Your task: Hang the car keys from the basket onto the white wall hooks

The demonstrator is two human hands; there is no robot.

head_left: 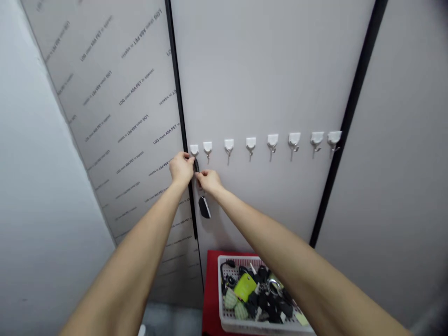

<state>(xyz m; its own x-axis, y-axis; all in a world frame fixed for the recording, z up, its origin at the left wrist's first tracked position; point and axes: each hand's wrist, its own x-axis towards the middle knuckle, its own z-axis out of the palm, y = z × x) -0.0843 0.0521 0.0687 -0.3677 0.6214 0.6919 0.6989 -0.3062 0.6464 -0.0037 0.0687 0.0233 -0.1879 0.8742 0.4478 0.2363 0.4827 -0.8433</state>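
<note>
Both hands are at the far left end of a row of wall hooks. My left hand (pixel 182 168) is closed in a pinch on the upper end of a short black strap (pixel 196 164), just beneath the leftmost white hook (pixel 194 150). Lower on the same strap, my right hand (pixel 209 180) pinches with thumb and fingers. Below it hangs a black key fob (pixel 204 208) with a pale edge, tilted. Fingers cover the hook's metal prong, so I cannot tell whether the strap is on it.
Several more white hooks, among them one (pixel 251 143) mid-row, continue rightward along the grey panel (pixel 266 70). Dark vertical strips (pixel 179 93) border the panel. Below, a white basket (pixel 224 322) of keys, cables and small items stands on a red surface (pixel 213 280), partly behind my right forearm.
</note>
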